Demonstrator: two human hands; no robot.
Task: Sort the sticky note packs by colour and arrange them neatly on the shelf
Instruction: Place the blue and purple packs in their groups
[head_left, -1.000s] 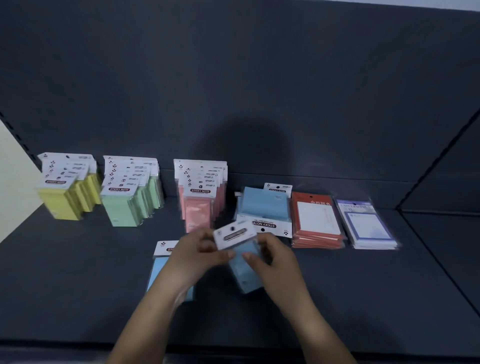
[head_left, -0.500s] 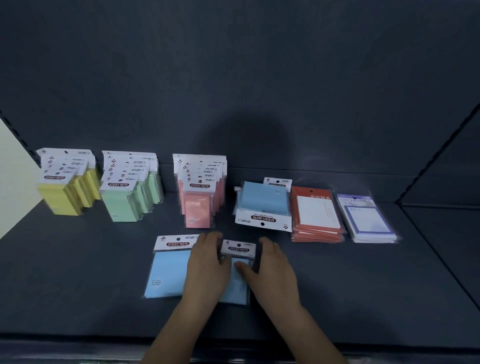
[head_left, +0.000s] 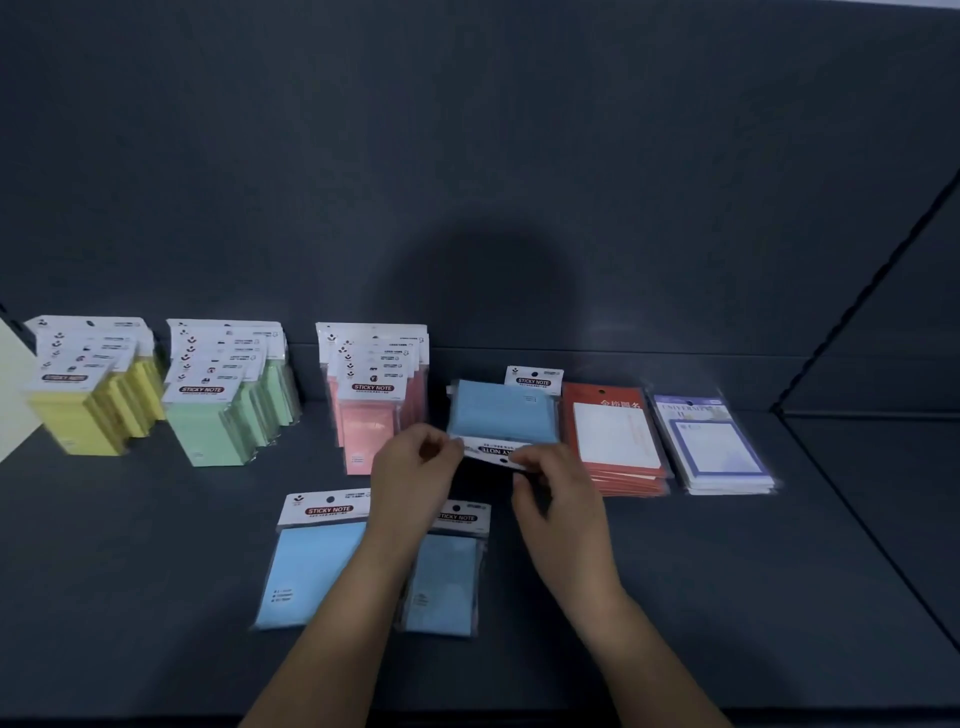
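Two blue sticky note packs lie flat at the shelf's front: one on the left (head_left: 317, 566) and one on the right (head_left: 448, 577), partly under my left forearm. Behind them sits a blue pile, and its top pack (head_left: 501, 415) lies upside down with the white header towards me. My left hand (head_left: 415, 470) pinches the left end of that header. My right hand (head_left: 553, 488) pinches its right end. Rows of yellow packs (head_left: 88, 400), green packs (head_left: 223, 405) and pink packs (head_left: 374, 395) stand at the back left.
An orange-red stack (head_left: 613, 441) and a purple-framed stack (head_left: 711, 447) lie right of the blue pile. The dark shelf (head_left: 727, 597) has a back wall close behind the rows and a seam to a neighbouring shelf at the right. A pale panel edge shows far left.
Both hands put the held blue pack down flat beside the first one, let go, and reached forward to the upside-down pack on the blue pile, where they now pinch its header.
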